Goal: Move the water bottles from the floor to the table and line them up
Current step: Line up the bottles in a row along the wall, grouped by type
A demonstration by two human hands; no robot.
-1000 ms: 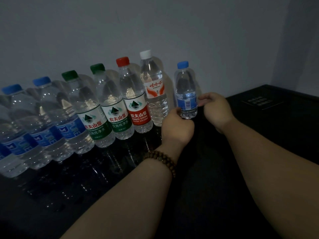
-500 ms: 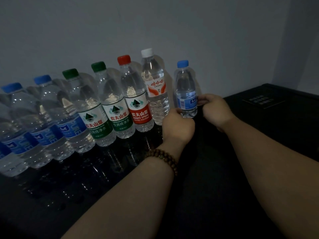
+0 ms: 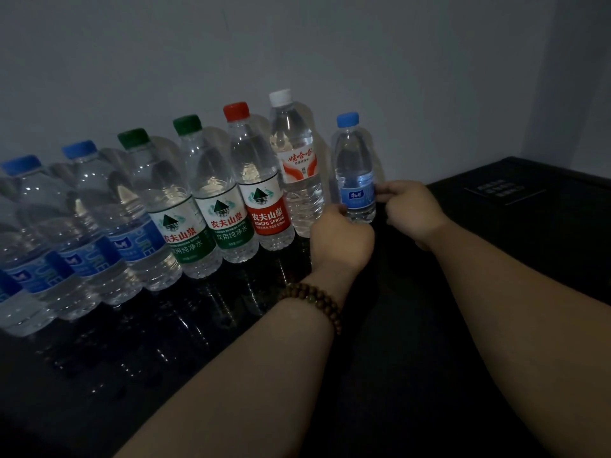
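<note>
Several water bottles stand in a row along the wall on the dark glossy table [image 3: 198,375]. At the right end is a small blue-capped bottle [image 3: 353,166] with a blue label. My left hand [image 3: 340,239] grips its lower left side, and my right hand [image 3: 410,209] pinches its label from the right. To its left stand a white-capped bottle [image 3: 296,166], a red-capped bottle [image 3: 254,180], two green-capped bottles [image 3: 205,196] and larger blue-capped bottles [image 3: 99,219]. A bead bracelet circles my left wrist.
A grey wall [image 3: 297,44] rises directly behind the row. To the right, a black box-like surface [image 3: 515,200] with a faint printed panel sits at table height. The near part of the table shows the bottles' reflections.
The small blue-capped bottle has turned between my hands, so its label's logo now faces me. Both hands stay on it and the row of bottles has not shifted.
</note>
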